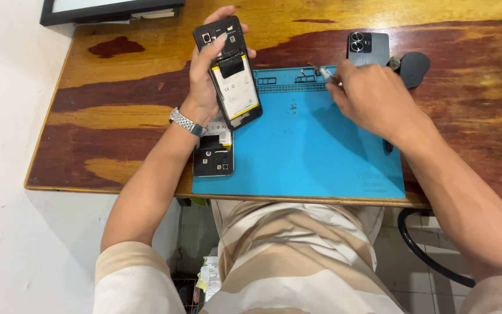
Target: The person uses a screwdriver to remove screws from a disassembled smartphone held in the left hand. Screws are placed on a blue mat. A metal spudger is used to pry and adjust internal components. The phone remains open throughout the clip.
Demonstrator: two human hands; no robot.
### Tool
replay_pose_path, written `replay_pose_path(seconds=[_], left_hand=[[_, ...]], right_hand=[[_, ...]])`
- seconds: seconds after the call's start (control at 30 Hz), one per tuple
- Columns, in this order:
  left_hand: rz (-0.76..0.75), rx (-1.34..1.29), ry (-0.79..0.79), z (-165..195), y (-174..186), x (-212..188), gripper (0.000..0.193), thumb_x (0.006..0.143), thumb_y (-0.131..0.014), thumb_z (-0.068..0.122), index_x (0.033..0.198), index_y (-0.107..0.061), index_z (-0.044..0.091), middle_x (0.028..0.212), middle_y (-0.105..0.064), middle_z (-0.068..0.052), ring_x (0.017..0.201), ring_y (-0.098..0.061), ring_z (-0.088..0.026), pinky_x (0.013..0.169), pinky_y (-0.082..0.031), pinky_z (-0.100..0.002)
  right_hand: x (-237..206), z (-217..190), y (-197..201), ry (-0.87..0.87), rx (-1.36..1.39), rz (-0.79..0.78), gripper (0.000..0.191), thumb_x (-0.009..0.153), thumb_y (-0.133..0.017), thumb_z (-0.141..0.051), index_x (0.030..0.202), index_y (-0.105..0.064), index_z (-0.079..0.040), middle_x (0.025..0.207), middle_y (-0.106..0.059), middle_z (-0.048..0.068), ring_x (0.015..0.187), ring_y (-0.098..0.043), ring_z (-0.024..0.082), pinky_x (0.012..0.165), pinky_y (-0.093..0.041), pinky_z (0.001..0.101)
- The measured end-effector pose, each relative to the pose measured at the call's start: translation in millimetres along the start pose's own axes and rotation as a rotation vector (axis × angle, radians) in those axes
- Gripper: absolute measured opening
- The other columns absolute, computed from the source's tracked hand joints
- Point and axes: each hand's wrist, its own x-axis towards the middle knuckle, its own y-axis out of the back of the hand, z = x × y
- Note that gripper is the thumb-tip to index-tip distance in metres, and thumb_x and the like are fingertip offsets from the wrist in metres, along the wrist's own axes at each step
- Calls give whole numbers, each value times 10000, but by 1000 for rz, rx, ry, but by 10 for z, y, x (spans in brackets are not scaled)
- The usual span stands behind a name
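Observation:
My left hand (207,75) holds an opened black phone (229,70) upright over the left edge of the blue work mat (303,151); its back is off and a white battery with yellow trim shows. A metal watch (187,122) is on that wrist. My right hand (373,96) grips a thin metal tool (326,72) whose tip sits over the small tray compartments at the mat's top edge. A few tiny screws (291,107) lie on the mat between the hands.
A second opened phone (214,154) lies flat on the mat's left edge under my left wrist. A grey phone back (368,47) and a dark round object (413,68) sit at the far right. A framed board (111,9) lies top left. A black cable (431,256) hangs below the wooden table (117,81).

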Motion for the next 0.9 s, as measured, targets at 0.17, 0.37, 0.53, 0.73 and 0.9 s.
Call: replay_pose_path(seconds=[0.17,0.37,0.53,0.73,0.9], left_hand=[[-39,-210,-34,-55,-73,-39,690,1011,-550,369,1609,-330,103,1318,-584,-111,1030,-679,-218,864,-621,-373],[-99,-344,57,-128,-118,-23,726,1027,-534,412,1620,-340,41,1155,-582,-122,979,-649,-214,837,-578,-388],[-103,-333,114,-151,-93,-38,745,1004,-539,421,1609,-324,42,1153,-564,-114,916,-613,-206,834,-529,-388],[-147,-273,117,-213,-38,-43,742,997,-558,389,1608,-334,33,1064,-529,-87,873,-584,-181,834,-517,-370],[-112,-266,139,-253,-21,-64,717,992,-568,352,1593,-345,29,1051,-498,-65,854,-556,-163,819,-501,-351]], right_hand=[[0,-224,-34,268,362,8,209,998,-664,-164,1085,-655,26,911,-696,206,814,-689,375,696,-539,462],[-33,-373,-171,273,503,-5,201,968,-680,-171,1078,-692,-3,888,-692,177,814,-686,360,707,-540,446],[-22,-382,-213,275,517,29,201,979,-689,-185,1089,-702,-17,894,-687,174,808,-664,369,699,-526,451],[-16,-397,-242,253,522,25,203,980,-687,-219,1092,-711,-52,856,-670,153,786,-661,348,677,-523,448],[-17,-396,-264,263,552,51,205,985,-687,-232,1075,-700,-48,852,-672,159,771,-675,337,661,-530,441]])
